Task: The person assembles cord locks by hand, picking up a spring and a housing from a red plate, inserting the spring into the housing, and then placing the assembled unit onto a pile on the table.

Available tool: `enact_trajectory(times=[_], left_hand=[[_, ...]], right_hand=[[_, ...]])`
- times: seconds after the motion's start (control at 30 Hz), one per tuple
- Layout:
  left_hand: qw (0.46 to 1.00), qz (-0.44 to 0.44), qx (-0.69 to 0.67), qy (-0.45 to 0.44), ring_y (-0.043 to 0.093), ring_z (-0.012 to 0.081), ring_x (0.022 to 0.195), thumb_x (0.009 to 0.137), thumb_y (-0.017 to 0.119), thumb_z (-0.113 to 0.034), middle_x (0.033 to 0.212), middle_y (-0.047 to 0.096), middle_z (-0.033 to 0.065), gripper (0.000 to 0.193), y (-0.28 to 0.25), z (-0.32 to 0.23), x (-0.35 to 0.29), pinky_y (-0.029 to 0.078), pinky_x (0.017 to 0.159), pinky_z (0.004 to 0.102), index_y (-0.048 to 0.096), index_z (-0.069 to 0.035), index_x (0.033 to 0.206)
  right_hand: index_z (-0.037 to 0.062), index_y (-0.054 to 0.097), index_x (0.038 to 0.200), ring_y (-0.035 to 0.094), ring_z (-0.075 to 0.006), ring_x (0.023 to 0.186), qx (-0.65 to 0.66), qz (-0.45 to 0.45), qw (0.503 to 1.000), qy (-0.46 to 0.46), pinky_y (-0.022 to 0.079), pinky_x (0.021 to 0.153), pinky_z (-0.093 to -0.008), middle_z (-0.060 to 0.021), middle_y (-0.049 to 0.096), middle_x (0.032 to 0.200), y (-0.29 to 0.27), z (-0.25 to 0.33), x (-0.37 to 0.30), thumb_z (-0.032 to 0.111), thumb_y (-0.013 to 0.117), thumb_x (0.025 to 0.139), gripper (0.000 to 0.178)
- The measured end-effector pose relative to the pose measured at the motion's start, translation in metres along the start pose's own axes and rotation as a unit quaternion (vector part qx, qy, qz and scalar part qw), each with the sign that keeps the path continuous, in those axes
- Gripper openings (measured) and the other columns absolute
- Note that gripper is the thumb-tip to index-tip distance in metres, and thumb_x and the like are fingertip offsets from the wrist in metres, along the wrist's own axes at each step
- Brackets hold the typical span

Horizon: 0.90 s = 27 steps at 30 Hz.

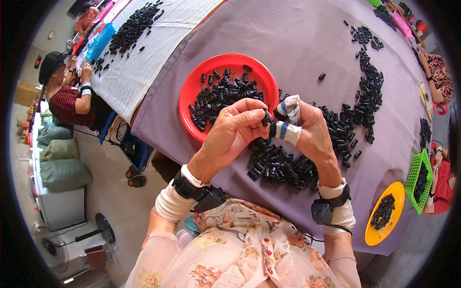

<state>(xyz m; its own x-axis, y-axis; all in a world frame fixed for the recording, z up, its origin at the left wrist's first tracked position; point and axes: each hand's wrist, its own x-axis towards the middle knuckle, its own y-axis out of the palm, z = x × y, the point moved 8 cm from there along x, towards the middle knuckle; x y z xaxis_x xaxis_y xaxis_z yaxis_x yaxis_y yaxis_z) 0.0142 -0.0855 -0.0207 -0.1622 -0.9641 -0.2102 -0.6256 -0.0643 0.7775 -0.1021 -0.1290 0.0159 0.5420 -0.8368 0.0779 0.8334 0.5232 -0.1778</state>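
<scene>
My left hand [231, 126] pinches a small black cylindrical part [266, 117] between thumb and fingers. Striped cloth covers [286, 131] wrap the thumb and a finger of my right hand [312, 130], whose closed fingertips meet the same part from the other side. Both hands are above the table, just right of a red round basin [191, 82]. Many similar black parts [221, 98] fill its bottom. A loose heap of black parts [285, 165] lies under and beyond my hands; my fingers partly hide the held part.
The heap runs on as a trail [370, 91] up the right side of the purple-grey tablecloth [293, 43]. A yellow plate [396, 216] and a green basket [414, 187] hold more parts at the right. Another person [74, 103] works at the white-covered table [158, 53] on the left.
</scene>
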Motion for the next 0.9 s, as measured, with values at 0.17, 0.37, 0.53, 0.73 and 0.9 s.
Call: enact_trajectory(times=[0.17,0.37,0.53,0.73,0.9], left_hand=[[0.999,-0.029,0.041,0.014,0.060,0.0111,0.071,0.086,0.056,-0.004,0.085,0.062,0.0054,0.018,0.002,0.000,0.002,0.052,0.068,0.0274,0.057,0.000,0.104],[0.997,-0.021,0.070,0.022,0.061,0.0110,0.074,0.088,0.057,-0.008,0.086,0.062,0.0051,0.020,0.007,-0.001,0.000,0.052,0.070,0.0272,0.057,0.001,0.105],[0.994,-0.016,0.094,0.046,0.062,0.0127,0.074,0.087,0.058,-0.008,0.087,0.064,0.0071,0.019,0.005,-0.004,0.001,0.053,0.070,0.0280,0.057,0.001,0.103],[0.993,0.020,0.099,0.059,0.063,0.0173,0.084,0.088,0.055,-0.007,0.094,0.063,0.0111,0.016,0.003,-0.007,0.002,0.053,0.078,0.0327,0.057,0.000,0.103],[0.994,0.013,0.093,0.052,0.062,0.0142,0.076,0.087,0.058,-0.008,0.089,0.063,0.0088,0.016,0.007,-0.005,0.004,0.053,0.071,0.0291,0.058,0.000,0.100]], right_hand=[[0.0023,0.057,0.083,0.049,-0.0073,0.057,-0.048,0.002,0.998,-0.033,0.042,0.053,-0.0236,-0.0025,0.056,0.064,0.003,0.008,-0.004,0.012,0.071,0.070,0.021],[0.0013,0.056,0.083,0.048,-0.0083,0.056,-0.028,-0.010,0.998,-0.048,0.041,0.052,-0.0242,-0.0031,0.055,0.063,-0.001,0.002,-0.005,0.012,0.068,0.074,0.018],[0.0004,0.057,0.083,0.044,-0.0070,0.056,0.034,-0.010,0.999,-0.034,0.038,0.050,-0.0232,-0.0001,0.052,0.062,-0.003,-0.006,-0.006,0.015,0.067,0.077,0.019],[0.0018,0.057,0.080,0.044,-0.0067,0.056,0.024,-0.009,0.999,-0.026,0.037,0.050,-0.0235,0.0006,0.051,0.061,-0.003,-0.008,-0.007,0.017,0.069,0.076,0.020],[0.0024,0.057,0.078,0.043,-0.0065,0.055,0.004,0.007,1.000,-0.004,0.037,0.050,-0.0240,0.0013,0.049,0.059,-0.004,-0.012,-0.010,0.021,0.070,0.075,0.023]])
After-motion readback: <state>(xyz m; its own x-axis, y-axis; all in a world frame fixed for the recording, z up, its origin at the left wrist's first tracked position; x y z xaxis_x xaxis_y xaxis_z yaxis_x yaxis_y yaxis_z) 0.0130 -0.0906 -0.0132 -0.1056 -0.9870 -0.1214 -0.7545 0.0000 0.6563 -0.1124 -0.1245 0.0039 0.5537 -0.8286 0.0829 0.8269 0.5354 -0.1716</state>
